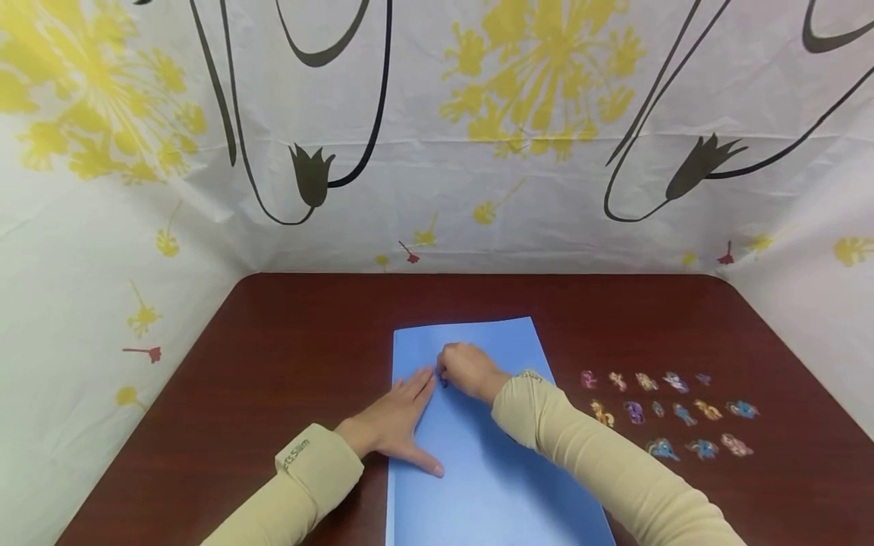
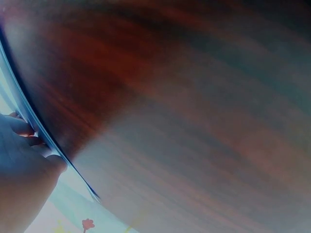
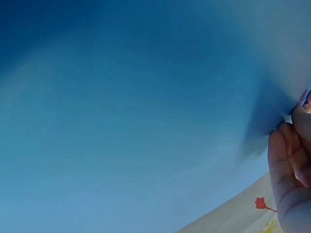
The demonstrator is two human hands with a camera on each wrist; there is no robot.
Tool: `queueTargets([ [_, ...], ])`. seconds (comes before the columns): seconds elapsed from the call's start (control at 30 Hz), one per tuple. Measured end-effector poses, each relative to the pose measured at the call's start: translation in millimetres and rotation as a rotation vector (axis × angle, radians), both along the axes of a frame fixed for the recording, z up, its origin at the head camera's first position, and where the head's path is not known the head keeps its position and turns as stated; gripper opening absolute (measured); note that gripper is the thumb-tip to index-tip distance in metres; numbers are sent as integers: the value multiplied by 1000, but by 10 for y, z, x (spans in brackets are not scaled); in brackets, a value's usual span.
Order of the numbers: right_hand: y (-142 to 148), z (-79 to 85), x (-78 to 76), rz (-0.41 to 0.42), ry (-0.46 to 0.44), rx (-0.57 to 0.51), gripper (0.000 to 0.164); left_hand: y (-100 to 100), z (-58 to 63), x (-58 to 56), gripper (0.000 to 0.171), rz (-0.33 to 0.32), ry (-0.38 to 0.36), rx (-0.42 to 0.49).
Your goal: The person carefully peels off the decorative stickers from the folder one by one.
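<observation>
A blue folder (image 1: 471, 485) lies lengthwise on the dark red table. My left hand (image 1: 399, 421) rests flat on its left part, fingers straight and thumb spread toward me. In the left wrist view that hand (image 2: 29, 160) shows at the folder's edge. Over the folder's upper middle, my right hand (image 1: 471, 370) has its fingers curled and pinches a small dark sticker (image 1: 443, 382), close to the left fingertips. A bit of the sticker (image 3: 305, 97) shows at the right edge of the right wrist view, mostly hidden by the fingers.
To the right of the folder, several small pony stickers lie in three rows, among them an orange one (image 1: 602, 413), a purple one (image 1: 633, 412) and a blue one (image 1: 661, 449). A patterned white cloth (image 1: 410, 182) hangs behind and beside the table (image 1: 287, 326).
</observation>
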State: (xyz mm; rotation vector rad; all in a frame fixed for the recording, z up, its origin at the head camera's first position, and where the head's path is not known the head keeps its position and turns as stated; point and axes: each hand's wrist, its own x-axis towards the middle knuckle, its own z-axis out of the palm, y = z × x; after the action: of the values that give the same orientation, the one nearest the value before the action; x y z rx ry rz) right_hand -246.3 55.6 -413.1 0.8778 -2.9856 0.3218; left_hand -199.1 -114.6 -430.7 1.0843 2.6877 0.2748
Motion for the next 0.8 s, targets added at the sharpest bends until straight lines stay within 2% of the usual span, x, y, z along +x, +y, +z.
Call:
queueTargets([
  [0.17, 16, -11, 0, 25, -6, 33, 4, 0, 0, 6, 124, -2, -7, 4],
  [0.43, 60, 16, 8, 93, -17, -30, 7, -7, -6, 13, 124, -2, 2, 9],
  [0.5, 75, 23, 11, 92, -51, -68, 8, -7, -15, 14, 125, -1, 2, 9],
  [0.67, 144, 50, 19, 54, -154, -247, 8, -3, -16, 13, 125, 3, -2, 0],
  [0.8, 221, 81, 21, 51, -181, -367, 15, -4, -4, 11, 125, 7, -2, -5],
])
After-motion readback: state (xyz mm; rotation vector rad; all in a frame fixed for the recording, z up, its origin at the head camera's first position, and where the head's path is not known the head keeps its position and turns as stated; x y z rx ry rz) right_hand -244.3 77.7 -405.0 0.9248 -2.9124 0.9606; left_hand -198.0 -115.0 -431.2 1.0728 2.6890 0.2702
